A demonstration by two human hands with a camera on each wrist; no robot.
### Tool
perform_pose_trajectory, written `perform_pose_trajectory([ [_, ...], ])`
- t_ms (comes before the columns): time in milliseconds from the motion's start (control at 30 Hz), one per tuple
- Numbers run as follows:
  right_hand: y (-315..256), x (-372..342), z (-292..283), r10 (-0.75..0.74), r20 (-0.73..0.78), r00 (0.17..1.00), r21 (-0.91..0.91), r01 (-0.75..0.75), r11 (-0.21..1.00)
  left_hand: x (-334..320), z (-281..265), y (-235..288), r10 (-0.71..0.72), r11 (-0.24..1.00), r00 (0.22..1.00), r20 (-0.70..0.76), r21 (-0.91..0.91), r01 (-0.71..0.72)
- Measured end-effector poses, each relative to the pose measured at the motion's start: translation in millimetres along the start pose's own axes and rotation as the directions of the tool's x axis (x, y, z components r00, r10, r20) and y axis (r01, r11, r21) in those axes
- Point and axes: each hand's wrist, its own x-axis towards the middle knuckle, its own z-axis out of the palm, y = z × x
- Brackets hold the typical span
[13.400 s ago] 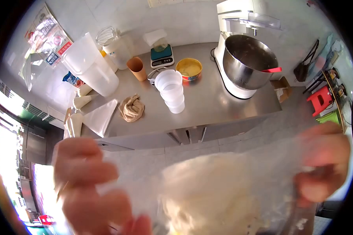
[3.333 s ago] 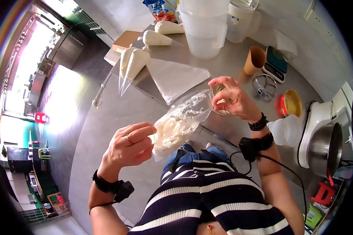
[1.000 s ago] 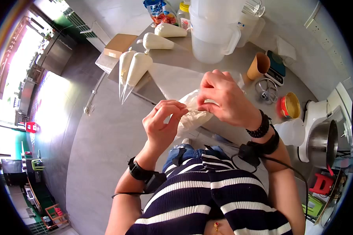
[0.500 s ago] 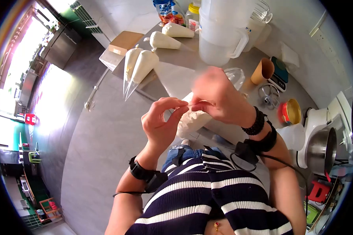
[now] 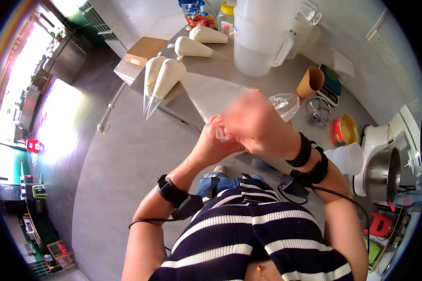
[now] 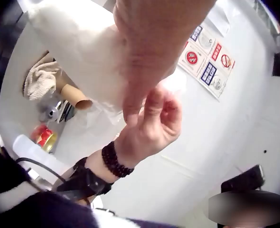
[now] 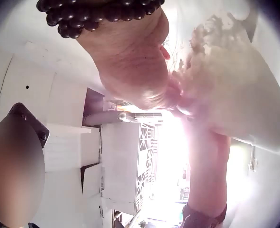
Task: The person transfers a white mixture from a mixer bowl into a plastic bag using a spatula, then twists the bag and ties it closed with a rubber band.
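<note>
Both hands meet at the gathered neck of a clear plastic bag with a pale filling. My left hand grips the neck, its fingers partly covered by my right hand, which is blurred and pinches the plastic beside it. Between them a bit of clear plastic shows. The filled bag hangs beside the hands in the left wrist view; in the right wrist view, the bag is full and rounded. The loose open end sticks out past my right hand.
Several filled piping bags lie at the counter's left end, near a cardboard box and a flat plastic sheet. Behind stand a large jug, a brown cup, a yellow-red bowl and a mixer bowl.
My left hand has moved right and closed in against my right hand, so they overlap. The bag's filled part, visible below the hands before, is now mostly hidden in the head view.
</note>
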Motion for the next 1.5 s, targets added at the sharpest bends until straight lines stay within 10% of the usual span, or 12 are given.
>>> perform_pose_trajectory([
  [333, 4.8, -8.4, -41.0, 0.146, -0.070, 0.987, 0.124, -0.137, 0.983, -0.7, 15.6, 13.9, 0.190, 0.981, 0.967, -0.168, 0.064, -0.181],
  [733, 12.5, -23.6, -35.9, 0.097, 0.215, 0.972, -0.052, -0.088, 0.995, -8.7, 14.6, 16.1, 0.174, 0.984, 0.974, -0.143, 0.073, -0.165],
  [833, 10.2, -23.4, -32.5, 0.296, 0.283, 0.912, 0.159, -0.349, 0.923, -8.9, 14.2, 13.7, 0.189, 0.978, 0.973, -0.130, 0.118, -0.174],
  [1233, -9.7, -21.9, -5.2, 0.257, -0.037, 0.966, 0.089, -0.253, 0.963, -9.5, 20.4, 18.8, 0.136, 0.984, 0.983, -0.122, 0.129, -0.120],
  [1500, -3.9, -19.8, -55.4, 0.197, 0.220, 0.956, -0.205, -0.152, 0.967, -9.8, 18.6, 16.4, 0.259, 0.947, 0.955, -0.147, 0.234, -0.221],
])
